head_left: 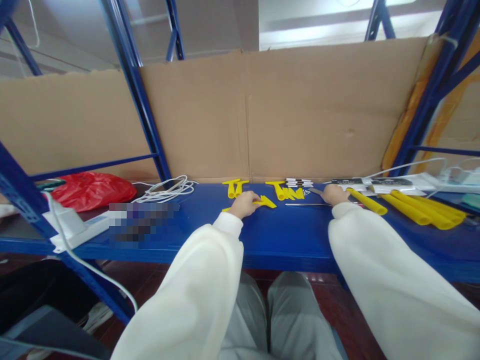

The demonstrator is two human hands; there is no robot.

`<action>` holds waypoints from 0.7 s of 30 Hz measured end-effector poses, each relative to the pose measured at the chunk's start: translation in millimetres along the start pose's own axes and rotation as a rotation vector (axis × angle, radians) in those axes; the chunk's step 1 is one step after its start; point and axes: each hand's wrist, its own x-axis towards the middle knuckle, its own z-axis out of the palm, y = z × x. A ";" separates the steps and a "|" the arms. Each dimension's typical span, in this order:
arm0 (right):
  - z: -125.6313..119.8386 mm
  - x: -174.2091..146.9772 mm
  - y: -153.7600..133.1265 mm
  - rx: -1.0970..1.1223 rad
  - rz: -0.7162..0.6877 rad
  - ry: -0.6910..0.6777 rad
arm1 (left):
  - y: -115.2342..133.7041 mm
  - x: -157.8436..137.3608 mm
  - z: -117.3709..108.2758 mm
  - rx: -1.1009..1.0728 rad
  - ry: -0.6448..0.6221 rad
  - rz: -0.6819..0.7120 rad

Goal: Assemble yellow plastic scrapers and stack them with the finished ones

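Note:
My left hand [245, 204] is closed on a yellow T-shaped plastic piece [268, 202], whose flared end sticks out to the right of the fingers. My right hand [335, 194] is low over the blue tabletop with its fingers curled; what they hold is hard to make out. A greyish flat strip [316, 191] shows just left of those fingers. In front of it lies a thin metal rod [304, 204], its right end near my right hand. Between the hands are small yellow wedge-shaped pieces [293, 193] and another yellow T-shaped piece [278, 190].
Two yellow T-shaped pieces [235, 187] stand behind my left hand. Black-and-white packets [299, 183] lie near the cardboard wall [300, 110]. Yellow tubes [423, 210] lie at right; a white cable [168, 189], a red bag [93, 190] and a power strip [86, 230] at left.

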 end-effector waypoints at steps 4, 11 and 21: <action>-13.0 -16.5 -8.2 -0.088 0.025 -0.016 | -0.2 -1.2 -0.3 -0.012 0.000 -0.001; -27.9 -25.4 -14.6 0.171 0.070 0.052 | -1.4 -3.3 -0.4 0.003 -0.008 0.023; -40.4 -47.0 -50.0 0.680 -0.015 -0.102 | 5.8 -9.6 -3.1 0.114 -0.073 0.069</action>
